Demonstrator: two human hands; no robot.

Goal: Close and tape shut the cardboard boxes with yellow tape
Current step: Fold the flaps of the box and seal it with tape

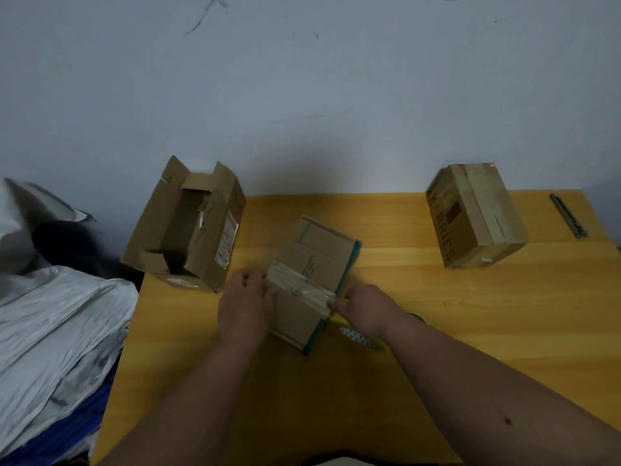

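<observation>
A small closed cardboard box [319,260] with teal edges lies in the middle of the wooden table. A strip of pale yellow tape [302,286] runs across its top. My left hand [247,299] presses flat on the tape's left end at the box's left side. My right hand [364,306] pinches the tape at the box's right edge. A yellow tape dispenser [358,336] lies on the table under my right wrist. An open box [188,223] with raised flaps stands at the table's far left corner. A taped-shut box [477,213] sits at the far right.
A slim metal cutter [568,215] lies near the table's [437,331] far right corner. A grey wall runs behind the table. Crumpled grey and blue sheets [57,331] pile up to the left of the table.
</observation>
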